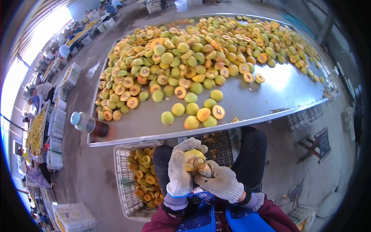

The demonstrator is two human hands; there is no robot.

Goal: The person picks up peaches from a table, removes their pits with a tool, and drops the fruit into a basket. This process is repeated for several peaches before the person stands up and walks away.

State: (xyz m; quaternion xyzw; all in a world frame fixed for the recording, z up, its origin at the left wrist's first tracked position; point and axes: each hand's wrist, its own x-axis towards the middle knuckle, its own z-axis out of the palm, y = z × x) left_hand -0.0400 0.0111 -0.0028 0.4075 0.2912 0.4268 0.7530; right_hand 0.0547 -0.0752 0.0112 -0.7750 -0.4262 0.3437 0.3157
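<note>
My left hand, in a knitted work glove, is closed around a yellow peach half above my lap. My right hand, gloved too, is closed, its fingertips against the fruit's near side. Something brownish shows at those fingertips; whether it is a tool, the pit or a stained glove tip, I cannot tell. Past my hands, a metal table bears a large heap of halved peaches, many with the pit or its hollow showing. Several peach halves lie near the table's front edge.
Left of my legs stands a white plastic crate of pitted peach halves. A dark crate sits between my knees under the table edge. A bottle of dark liquid is at the table's left corner. A stool stands right.
</note>
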